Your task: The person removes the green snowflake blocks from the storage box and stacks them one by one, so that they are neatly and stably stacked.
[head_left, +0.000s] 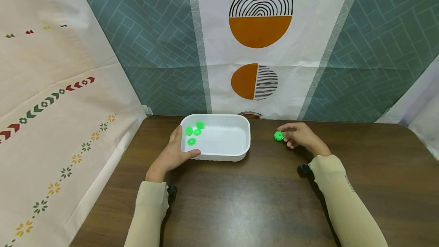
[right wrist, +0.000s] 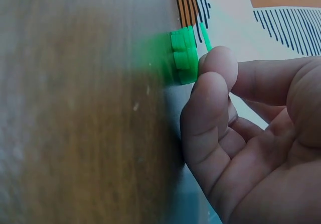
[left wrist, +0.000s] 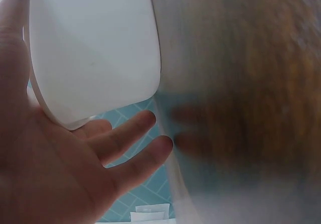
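Note:
In the head view, a white plastic tray (head_left: 224, 157) has several green flower-shaped discs (head_left: 191, 141) lying at its left end. My left hand (head_left: 175, 153) holds the tray's left near corner, thumb over the near rim and fingers along the left end. The left wrist view shows the tray's side wall (left wrist: 95, 48) beside the extended lower fingers. My right hand (head_left: 299, 134), right of the tray, pinches a thin green flower-shaped disc (right wrist: 205, 37) between thumb and fingertip. Close against it on the table is a short stack of green discs (right wrist: 186, 57); how many is unclear.
The dark wooden table (head_left: 233, 197) extends around the tray and toward the front. A patterned cloth (head_left: 171, 48) hangs at the table's back edge, and a cream embroidered cloth (head_left: 68, 125) borders the left side. Black wrist devices (head_left: 303, 170) sit under both sleeves.

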A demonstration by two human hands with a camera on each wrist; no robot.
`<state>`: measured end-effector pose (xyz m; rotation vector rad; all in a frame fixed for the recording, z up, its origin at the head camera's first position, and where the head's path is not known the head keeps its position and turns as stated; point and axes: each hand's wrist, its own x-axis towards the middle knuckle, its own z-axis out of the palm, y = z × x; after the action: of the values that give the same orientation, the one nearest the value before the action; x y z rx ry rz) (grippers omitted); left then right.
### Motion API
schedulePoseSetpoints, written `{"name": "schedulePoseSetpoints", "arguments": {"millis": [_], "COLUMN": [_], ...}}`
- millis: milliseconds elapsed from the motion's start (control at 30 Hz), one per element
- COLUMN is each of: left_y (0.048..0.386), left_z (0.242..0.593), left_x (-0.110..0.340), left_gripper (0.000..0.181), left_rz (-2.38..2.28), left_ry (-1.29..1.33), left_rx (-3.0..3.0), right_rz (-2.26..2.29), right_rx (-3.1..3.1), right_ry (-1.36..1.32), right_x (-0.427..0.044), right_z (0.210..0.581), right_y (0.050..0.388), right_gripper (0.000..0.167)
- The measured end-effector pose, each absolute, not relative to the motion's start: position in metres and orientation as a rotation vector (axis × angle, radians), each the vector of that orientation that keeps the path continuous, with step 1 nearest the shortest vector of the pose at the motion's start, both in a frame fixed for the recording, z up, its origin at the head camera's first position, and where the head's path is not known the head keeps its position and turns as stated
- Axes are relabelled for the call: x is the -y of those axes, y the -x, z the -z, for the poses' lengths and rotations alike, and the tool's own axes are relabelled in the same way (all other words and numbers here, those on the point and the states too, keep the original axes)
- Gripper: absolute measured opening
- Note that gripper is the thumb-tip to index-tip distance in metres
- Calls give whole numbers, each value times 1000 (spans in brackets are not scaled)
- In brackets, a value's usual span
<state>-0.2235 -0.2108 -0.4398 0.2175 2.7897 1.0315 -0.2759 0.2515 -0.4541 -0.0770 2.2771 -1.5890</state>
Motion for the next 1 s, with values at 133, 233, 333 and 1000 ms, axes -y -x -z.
{"name": "schedulePoseSetpoints", "arguments": {"millis": [133,233,333,1000], "left_y": [224,223,223,224], "left_z": [440,439,439,439], "left_x": [211,211,210,209], "left_gripper": [127,127,128,128], "left_rz": [-1029,-1029,-1028,-1030], "left_ry": [-221,-218,-215,-229], "left_rx": [-2790,-2789,-2787,-2794], "right_rz": [1574,1563,1557,1568], "right_rx": [-2292,-2302,-2306,-2277], "right_ry": [76,76,80,67], "right_x": [-251,-251,-251,-250], "right_z": [455,456,456,456], "right_y": [277,277,277,278], "right_gripper": [37,37,36,37]}}
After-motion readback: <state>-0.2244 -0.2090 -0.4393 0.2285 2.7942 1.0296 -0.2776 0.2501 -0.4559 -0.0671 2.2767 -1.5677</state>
